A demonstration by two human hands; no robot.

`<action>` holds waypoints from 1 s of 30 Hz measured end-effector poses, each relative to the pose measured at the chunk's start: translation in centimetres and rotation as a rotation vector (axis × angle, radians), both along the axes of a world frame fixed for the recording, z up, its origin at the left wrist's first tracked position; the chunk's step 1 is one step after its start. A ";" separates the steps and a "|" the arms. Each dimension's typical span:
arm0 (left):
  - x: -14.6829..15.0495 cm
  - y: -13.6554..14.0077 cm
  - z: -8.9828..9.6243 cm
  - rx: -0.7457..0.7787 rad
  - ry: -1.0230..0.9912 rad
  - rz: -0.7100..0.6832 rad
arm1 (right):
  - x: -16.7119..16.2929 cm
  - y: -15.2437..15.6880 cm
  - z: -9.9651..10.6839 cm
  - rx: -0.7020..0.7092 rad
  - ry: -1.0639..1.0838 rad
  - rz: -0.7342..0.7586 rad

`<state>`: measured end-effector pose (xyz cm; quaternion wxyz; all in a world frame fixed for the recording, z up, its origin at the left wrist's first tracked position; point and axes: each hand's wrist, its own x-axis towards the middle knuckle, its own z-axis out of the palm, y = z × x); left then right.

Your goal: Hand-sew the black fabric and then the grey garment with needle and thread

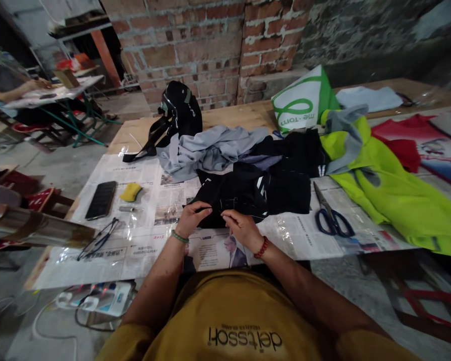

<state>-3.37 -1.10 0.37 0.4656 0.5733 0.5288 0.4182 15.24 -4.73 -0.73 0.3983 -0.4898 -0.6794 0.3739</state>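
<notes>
A black garment (287, 193) with white stripes and thin white stitch lines lies on the newspaper in front of me. My left hand (190, 219), a green bead bracelet at its wrist, pinches the garment's near left edge between thumb and forefinger. Just to the right, my right hand (244, 228) wears a red bracelet and is closed in a pinch by the same edge. Whatever sits between its fingertips is too small to make out. Dark-handled scissors (332, 220) rest to the right of the garment.
Left on the newspaper (135, 255) are a phone (101, 200), a yellow sponge (130, 191) and glasses (99, 239). Behind lie grey cloth (214, 145), a black bag (182, 108) and a green-white bag (300, 100). A neon-yellow garment (387, 190) covers the right side. Another person sits far left.
</notes>
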 end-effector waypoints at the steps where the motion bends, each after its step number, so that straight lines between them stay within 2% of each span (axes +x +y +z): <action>1: 0.0 0.0 0.0 0.009 0.003 0.002 | 0.0 0.0 -0.2 0.005 -0.010 -0.002; 8: 0.1 -0.1 0.1 0.102 0.051 -0.041 | -0.4 -0.1 -0.3 0.063 -0.098 0.010; 14: 0.1 -0.3 0.2 0.153 0.046 -0.062 | -0.7 -0.1 -0.3 0.059 -0.136 -0.006; 21: 0.4 -0.4 0.2 0.228 0.104 -0.163 | -1.0 -0.1 -0.3 0.058 -0.116 -0.010; 30: 0.5 -0.4 0.1 0.270 0.111 -0.207 | -1.4 -0.1 -0.4 0.033 -0.060 -0.049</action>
